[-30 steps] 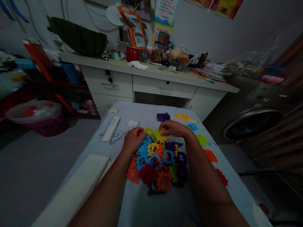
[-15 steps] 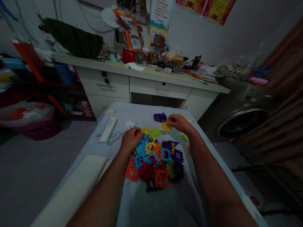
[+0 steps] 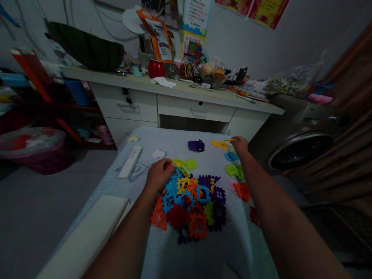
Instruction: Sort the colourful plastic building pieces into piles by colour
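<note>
My right hand (image 3: 240, 145) pinches a thin yellow interlocking plastic piece (image 3: 230, 140), seen nearly edge-on, above several yellow pieces (image 3: 218, 144). My left hand (image 3: 159, 174) rests at the far left edge of a mixed pile of toothed building pieces (image 3: 183, 199), fingers curled, a bit of an orange piece (image 3: 167, 166) showing between thumb and fingers. Blue, purple, orange, red, green and yellow pieces overlap in that pile. Down the right side lie separate groups: blue pieces (image 3: 231, 156), green pieces (image 3: 234, 171) and orange pieces (image 3: 242, 191). Purple pieces (image 3: 196, 145) form a stack at the far middle.
A cloth-covered table (image 3: 174, 135) carries everything. On its left lie a white narrow box (image 3: 130, 162) and a larger white slab (image 3: 93, 228). Beyond stands a cluttered white desk (image 3: 130, 102); a washing machine (image 3: 293, 135) is at right, a lined pink bin (image 3: 37, 155) at left.
My right hand has moved right with the yellow piece, from beside the purple stack to above the yellow group. The groups along the right now show. My left hand stays at the pile.
</note>
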A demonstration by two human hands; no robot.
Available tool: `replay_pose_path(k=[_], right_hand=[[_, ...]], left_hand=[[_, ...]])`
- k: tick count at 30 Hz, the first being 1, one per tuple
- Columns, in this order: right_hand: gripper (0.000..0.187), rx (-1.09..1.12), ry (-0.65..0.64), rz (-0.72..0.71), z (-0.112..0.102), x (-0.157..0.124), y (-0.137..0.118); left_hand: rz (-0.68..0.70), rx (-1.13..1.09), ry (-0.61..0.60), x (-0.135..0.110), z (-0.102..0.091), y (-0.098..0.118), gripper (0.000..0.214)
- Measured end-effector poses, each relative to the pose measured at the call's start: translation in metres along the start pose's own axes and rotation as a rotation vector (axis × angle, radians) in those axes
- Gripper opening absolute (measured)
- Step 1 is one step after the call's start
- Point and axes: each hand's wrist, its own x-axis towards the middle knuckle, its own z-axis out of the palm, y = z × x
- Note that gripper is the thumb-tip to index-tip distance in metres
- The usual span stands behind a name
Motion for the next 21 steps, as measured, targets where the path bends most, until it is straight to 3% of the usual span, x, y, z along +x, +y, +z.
replay_pose_path(k=[9,16,19,21], right_hand=[[0.041,-0.022,-0.053,0.083,0.023,-0.004,0.009],[0.041,-0.101,-0.039,0.132,0.016,-0.012,0.005],[0.039,-0.079,-0.071,0.062,0.012,-0.020,-0.010],[0.033,0.015,-0.173,-0.063,0.011,-0.034,-0.026]], left_hand=[[-0.006,-0.010,0.000,0.000,-0.001,0.000,0.030],[-0.008,-0.022,0.002,0.000,0.000,-0.001,0.028],[-0.013,-0.036,0.013,0.000,0.000,0.000,0.026],[-0.014,-0.048,0.014,-0.001,0.000,0.000,0.025]])
